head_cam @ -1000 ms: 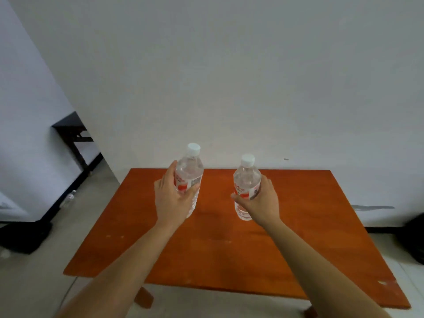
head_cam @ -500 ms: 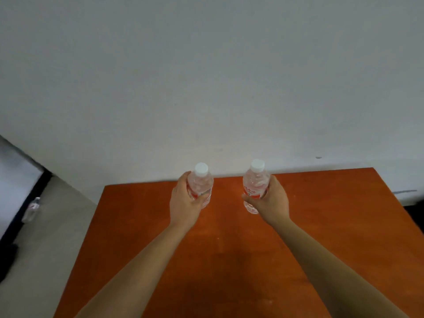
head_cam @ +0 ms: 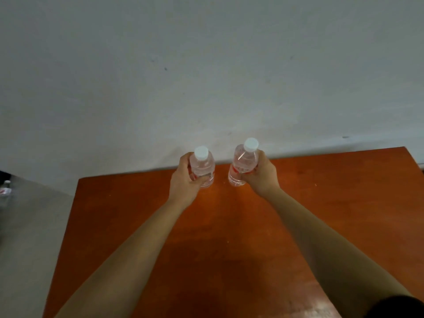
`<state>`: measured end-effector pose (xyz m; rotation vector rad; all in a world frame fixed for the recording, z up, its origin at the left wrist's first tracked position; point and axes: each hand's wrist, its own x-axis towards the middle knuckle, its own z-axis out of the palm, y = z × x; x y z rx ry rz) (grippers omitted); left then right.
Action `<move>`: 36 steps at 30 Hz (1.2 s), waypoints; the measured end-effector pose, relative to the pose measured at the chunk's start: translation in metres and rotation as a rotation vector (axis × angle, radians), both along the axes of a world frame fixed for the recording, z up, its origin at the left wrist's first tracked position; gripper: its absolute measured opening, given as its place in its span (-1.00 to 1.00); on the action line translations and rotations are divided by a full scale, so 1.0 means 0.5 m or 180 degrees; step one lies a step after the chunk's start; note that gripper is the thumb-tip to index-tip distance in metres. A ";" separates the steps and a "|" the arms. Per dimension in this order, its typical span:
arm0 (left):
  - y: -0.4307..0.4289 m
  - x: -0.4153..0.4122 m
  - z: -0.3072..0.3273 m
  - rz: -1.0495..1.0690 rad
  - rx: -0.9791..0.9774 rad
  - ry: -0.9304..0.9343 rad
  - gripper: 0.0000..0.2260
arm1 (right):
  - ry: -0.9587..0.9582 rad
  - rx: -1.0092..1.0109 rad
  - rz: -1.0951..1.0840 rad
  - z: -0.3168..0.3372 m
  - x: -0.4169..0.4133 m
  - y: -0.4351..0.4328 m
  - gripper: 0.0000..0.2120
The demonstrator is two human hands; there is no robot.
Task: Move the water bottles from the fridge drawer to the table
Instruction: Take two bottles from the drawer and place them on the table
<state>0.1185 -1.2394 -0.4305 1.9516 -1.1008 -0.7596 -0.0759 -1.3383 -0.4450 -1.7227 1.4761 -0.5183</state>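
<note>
Two clear water bottles with white caps and red labels stand upright at the far edge of the orange-brown table, close to the wall. My left hand wraps around the left bottle. My right hand grips the right bottle from its right side. The bottles' bases sit at or just above the tabletop; I cannot tell if they touch it. The fridge drawer is out of view.
A plain white wall rises right behind the table. Grey floor lies to the left, with another small bottle on it at the left edge. A dark shape fills the bottom right corner.
I have stepped closer to the table and both hands have carried the bottles forward to its far edge and lower. The view now looks more steeply down.
</note>
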 end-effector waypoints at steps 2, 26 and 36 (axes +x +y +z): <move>-0.005 0.003 -0.003 -0.0059 0.0046 0.0063 -0.33 | 0.0008 0.0043 0.0102 -0.002 0.004 -0.007 -0.32; 0.038 -0.070 0.206 -0.0459 -0.0430 -0.2195 -0.44 | 0.0818 -0.1792 -0.0080 0.223 -0.132 0.069 -0.45; 0.120 -0.501 0.463 -0.1234 -0.1597 -0.2786 -0.47 | 0.1685 -0.2758 -0.0869 0.454 -0.610 0.301 -0.41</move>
